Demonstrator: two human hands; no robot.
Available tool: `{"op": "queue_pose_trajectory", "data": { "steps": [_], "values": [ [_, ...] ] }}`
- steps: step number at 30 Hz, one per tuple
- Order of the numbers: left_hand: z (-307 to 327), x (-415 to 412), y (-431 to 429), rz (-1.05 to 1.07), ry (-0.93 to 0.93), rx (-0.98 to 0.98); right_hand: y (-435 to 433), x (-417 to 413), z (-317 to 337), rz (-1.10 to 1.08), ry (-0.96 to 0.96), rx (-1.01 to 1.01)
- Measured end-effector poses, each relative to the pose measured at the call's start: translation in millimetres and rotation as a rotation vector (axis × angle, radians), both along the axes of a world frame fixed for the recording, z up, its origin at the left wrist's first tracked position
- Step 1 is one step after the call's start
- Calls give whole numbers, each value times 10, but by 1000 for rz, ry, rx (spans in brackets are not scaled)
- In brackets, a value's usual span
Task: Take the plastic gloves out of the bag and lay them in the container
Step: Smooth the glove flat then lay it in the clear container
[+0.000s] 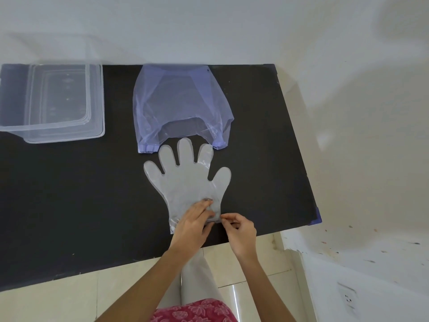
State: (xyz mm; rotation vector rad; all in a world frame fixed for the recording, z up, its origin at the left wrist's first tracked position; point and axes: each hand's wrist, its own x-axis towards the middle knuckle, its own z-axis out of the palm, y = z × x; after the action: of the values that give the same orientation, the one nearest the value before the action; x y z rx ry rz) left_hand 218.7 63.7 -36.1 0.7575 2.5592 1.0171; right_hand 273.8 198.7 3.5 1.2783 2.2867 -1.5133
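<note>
A stack of clear plastic gloves [185, 177] lies flat on the black table [69, 205], fingers pointing away from me toward the bag. The thin bluish plastic bag [178, 98] lies just beyond the fingertips, its mouth facing me. My left hand [192, 224] presses down on the cuff end of the gloves, fingertips on the plastic. My right hand [239, 228] pinches the cuff's right corner between thumb and forefinger. The clear plastic container [51, 101] stands at the far left of the table, with nothing visible inside.
A white wall runs behind and to the right of the table. The table's near edge slants just under my wrists, with tiled floor below. A wall socket [348, 298] sits low at the right.
</note>
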Motion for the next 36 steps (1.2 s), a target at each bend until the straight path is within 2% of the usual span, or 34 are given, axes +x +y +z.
{"op": "queue_pose_trajectory", "data": {
  "steps": [7,11,14,17,20,24,27,30,32,34,36],
  "values": [
    [1,-14,20,53,-22,52,-29,8,-68,30,-14,65],
    [54,-21,37,96,-130,82,-60,-9,-55,54,-44,109],
    [171,-38,45,229,-270,167,-69,-17,-54,56,-59,127],
    [310,-71,19,367,-313,261,-56,-34,-41,74,-81,125],
    [416,-99,-13,425,-343,307,-44,-96,54,14,-57,24],
    [536,-127,-15,451,-361,352,-64,-325,283,-289,61,-410],
    [570,-139,-23,479,-375,355,-70,-496,355,-355,28,-634],
    [601,-148,-47,445,-391,340,-103,-607,310,-313,-12,-666],
    [628,-132,-86,442,-403,345,-136,-674,276,-316,-39,-576],
    [657,-115,-142,580,-388,365,-157,-729,285,-339,-50,-518],
    [692,-137,-224,825,-406,417,-161,-765,323,-396,-23,-573]
  ]
}}
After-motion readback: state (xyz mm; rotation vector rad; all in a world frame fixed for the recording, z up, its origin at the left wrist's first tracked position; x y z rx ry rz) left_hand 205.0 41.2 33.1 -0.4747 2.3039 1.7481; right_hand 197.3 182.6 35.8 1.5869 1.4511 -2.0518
